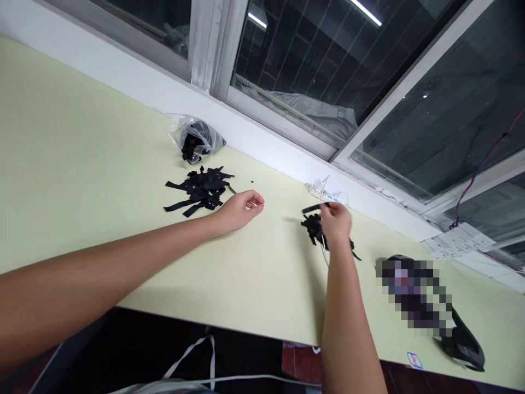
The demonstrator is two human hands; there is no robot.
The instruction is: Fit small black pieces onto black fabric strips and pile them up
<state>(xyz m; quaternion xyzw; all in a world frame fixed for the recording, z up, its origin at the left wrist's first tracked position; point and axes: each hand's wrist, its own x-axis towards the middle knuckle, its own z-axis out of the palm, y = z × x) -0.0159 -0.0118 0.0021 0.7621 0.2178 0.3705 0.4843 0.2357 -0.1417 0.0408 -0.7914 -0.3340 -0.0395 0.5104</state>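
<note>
My right hand (pixel 337 223) pinches one end of a short black fabric strip (pixel 310 208), which points left from the fingertips. It is over a small pile of black strips (pixel 312 228), partly hiding it. My left hand (pixel 241 210) is loosely curled just above the table, with a gap between thumb and fingers and nothing visible in it. Right behind it lies a larger loose heap of black strips (pixel 203 189), its nearest strip partly hidden by the hand. Beyond that heap stands a clear plastic bag (pixel 200 131) with more black pieces inside.
The pale yellow table (pixel 254 279) runs along a white window ledge. A white power strip (pixel 324 192) with cables lies behind my right hand, and a white cable passes by it. At the right lies a black headset-like object (pixel 461 345), partly pixelated. A small sticker (pixel 414 360) marks the front edge.
</note>
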